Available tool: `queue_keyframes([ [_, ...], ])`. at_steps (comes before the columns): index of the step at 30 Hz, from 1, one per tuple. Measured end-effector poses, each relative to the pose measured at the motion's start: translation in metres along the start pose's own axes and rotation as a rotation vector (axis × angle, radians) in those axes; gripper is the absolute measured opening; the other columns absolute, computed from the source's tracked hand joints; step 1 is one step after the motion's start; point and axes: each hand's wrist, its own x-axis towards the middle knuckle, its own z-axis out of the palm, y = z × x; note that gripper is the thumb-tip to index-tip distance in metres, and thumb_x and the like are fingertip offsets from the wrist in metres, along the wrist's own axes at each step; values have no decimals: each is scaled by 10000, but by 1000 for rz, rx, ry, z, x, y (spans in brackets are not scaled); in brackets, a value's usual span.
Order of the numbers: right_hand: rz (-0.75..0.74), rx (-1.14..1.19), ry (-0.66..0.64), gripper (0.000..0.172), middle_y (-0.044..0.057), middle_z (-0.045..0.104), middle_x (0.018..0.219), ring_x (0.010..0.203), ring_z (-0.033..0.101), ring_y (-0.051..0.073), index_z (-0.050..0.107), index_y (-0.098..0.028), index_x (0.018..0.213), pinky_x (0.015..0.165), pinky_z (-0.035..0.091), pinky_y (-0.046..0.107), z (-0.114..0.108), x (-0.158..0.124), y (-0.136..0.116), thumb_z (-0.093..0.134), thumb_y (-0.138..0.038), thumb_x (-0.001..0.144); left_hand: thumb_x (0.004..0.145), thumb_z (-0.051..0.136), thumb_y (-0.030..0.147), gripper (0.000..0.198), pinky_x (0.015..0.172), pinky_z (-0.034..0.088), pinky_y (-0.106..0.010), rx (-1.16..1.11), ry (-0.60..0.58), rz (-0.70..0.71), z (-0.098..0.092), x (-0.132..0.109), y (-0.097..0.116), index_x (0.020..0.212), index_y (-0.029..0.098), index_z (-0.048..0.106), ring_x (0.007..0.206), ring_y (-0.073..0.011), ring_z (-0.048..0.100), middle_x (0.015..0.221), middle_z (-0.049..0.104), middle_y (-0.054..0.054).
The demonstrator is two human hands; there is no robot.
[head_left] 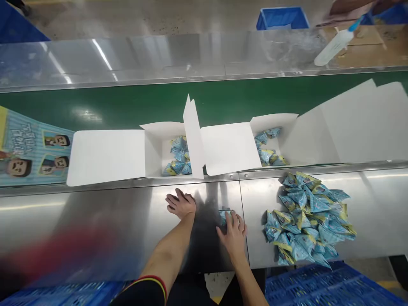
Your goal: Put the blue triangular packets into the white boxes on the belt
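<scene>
Right hand (234, 231) fingers spread, covering packet (224, 214)

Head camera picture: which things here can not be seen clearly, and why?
- Packet under the right hand: in the head view the fingers cover most of the blue packet.
- Left box: its upright flap hides part of the packets inside.
- Red blur, lower left: motion-blurred, cannot be identified.
- Printed carton: cut off by the left edge.
- Left hand: lies flat on the steel counter; nothing shows beneath it.
</scene>
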Motion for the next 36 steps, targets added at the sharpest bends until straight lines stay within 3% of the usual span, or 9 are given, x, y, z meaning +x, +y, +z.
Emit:
queue_keyframes([
  [4,-60,-14,-286,316,131,605,1191,1176,472,336,694,-236,1197,1062,289,555,-1,37,-6,496,-219,951,990,386,343,583,1198,217,-602,22,-17,-1,6,-2,0,1512,107,496,1542,-398,230,1629,272,-276],
  [7,-139,12,-403,287,101,620,1170,1116,483,294,699,-241,1153,967,345,451,-8,59,-5,529,-158,938,1000,348,363,591,1202,207,-603,35,-9,-12,9,-5,2,1517,111,486,1549,-393,211,1639,251,-266],
  [12,-19,30,-295,320,65,614,1238,1150,469,279,663,-254,1275,935,354,408,-22,80,9,571,-217,971,1014,291,424,608,1195,216,-604,36,10,0,11,-11,7,1510,132,487,1551,-387,211,1635,260,-251],
  [16,-6,88,-319,236,62,629,1172,1086,488,251,703,-233,1157,927,381,383,-25,102,21,610,-233,940,1016,276,445,624,1193,224,-609,37,29,15,12,-16,11,1520,133,473,1548,-397,217,1627,268,-258],
  [19,183,92,-139,263,79,624,1183,1082,486,247,700,-200,1185,974,405,389,-23,123,27,588,-243,951,1014,250,464,652,1193,222,-621,41,14,12,12,-19,15,1527,123,464,1547,-409,216,1625,268,-263],
  [24,-9,187,-220,325,65,617,1234,1147,501,231,697,-220,1232,1022,439,374,-21,141,39,599,-224,922,1013,244,471,667,1181,231,-642,13,8,8,12,-24,21,1536,116,455,1547,-422,209,1630,255,-277],
  [28,192,231,40,346,96,613,1221,1124,523,219,664,-146,1245,975,479,350,-40,137,61,544,-254,939,992,287,480,674,1145,255,-673,-37,48,38,17,-28,24,1517,107,485,1529,-461,243,1613,282,-303],
  [32,22,305,74,303,82,613,1203,1137,548,170,642,-162,1221,995,489,302,-64,102,68,513,-194,948,987,301,493,658,1124,272,-681,-78,101,51,24,-30,27,1495,137,518,1516,-475,270,1602,304,-304],
  [36,-147,242,4,287,60,623,1172,1087,569,163,648,-187,1167,958,486,291,-53,52,66,562,-131,899,974,346,469,625,1099,290,-683,-107,149,87,33,-29,29,1503,177,503,1503,-473,298,1580,344,-288],
])
